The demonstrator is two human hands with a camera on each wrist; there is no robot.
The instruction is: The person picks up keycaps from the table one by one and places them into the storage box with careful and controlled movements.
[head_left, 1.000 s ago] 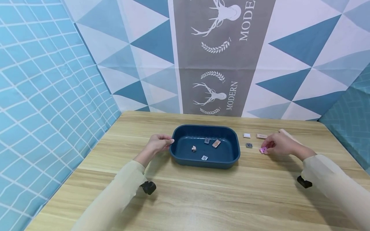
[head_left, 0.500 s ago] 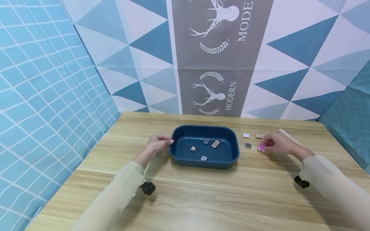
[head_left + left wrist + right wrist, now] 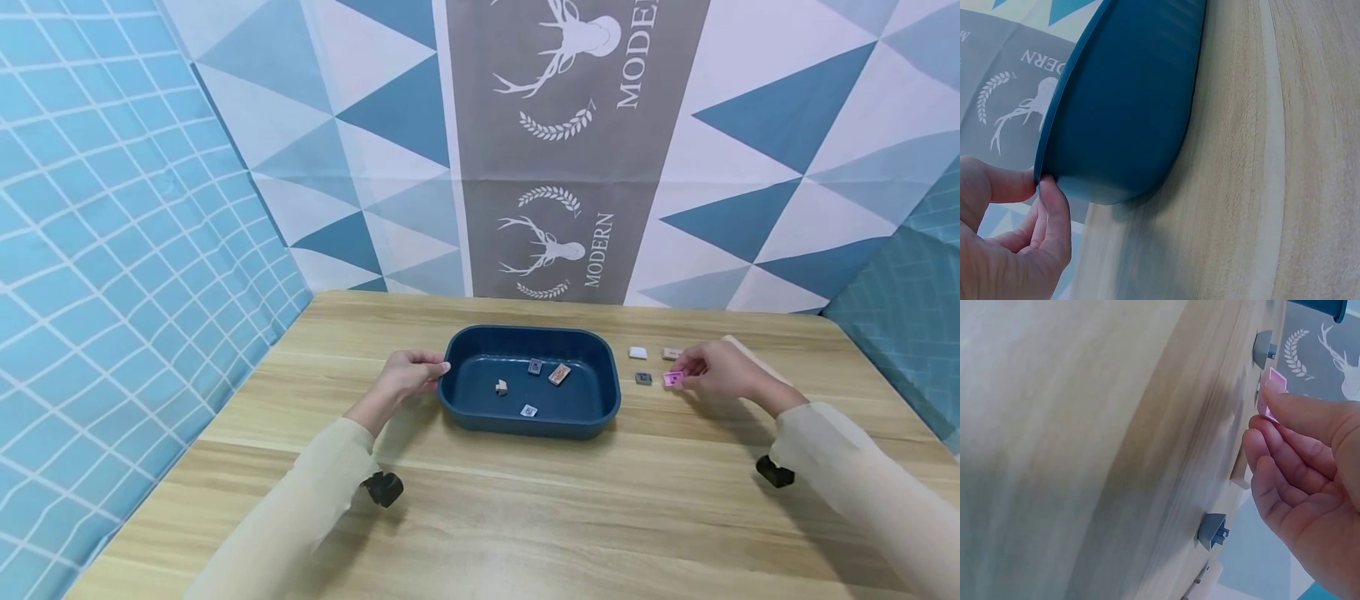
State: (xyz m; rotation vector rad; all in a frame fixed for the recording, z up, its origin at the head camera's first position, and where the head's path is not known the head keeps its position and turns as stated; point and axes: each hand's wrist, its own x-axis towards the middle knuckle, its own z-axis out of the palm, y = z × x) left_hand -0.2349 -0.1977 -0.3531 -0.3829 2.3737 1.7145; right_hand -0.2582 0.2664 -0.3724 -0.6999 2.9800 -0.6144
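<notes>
At the left end of a dark blue plastic tray (image 3: 465,417), my left hand (image 3: 408,375) pinches the rim between thumb and fingers. In the left wrist view the thumb presses on one side of the tray's wall (image 3: 1116,112) and the forefinger on the other. My right hand (image 3: 716,371) holds a pink keycap (image 3: 672,379) between thumb and fingertips, close over the table to the right of the tray. The right wrist view shows the keycap (image 3: 1274,387) tilted at the thumb tip. Inside the tray lie several keycaps, among them an orange one (image 3: 559,374) and a white one (image 3: 528,411).
Between tray and right hand sit a white keycap (image 3: 637,352) and a dark grey keycap (image 3: 643,378). A beige keycap (image 3: 672,353) lies behind the hand, partly covered. Another grey keycap (image 3: 1212,531) rests upside down in the right wrist view. A patterned cloth backs the table.
The right hand has shifted slightly left and away from me with the pink keycap, nearer the dark grey one. The left hand and the tray have stayed in place.
</notes>
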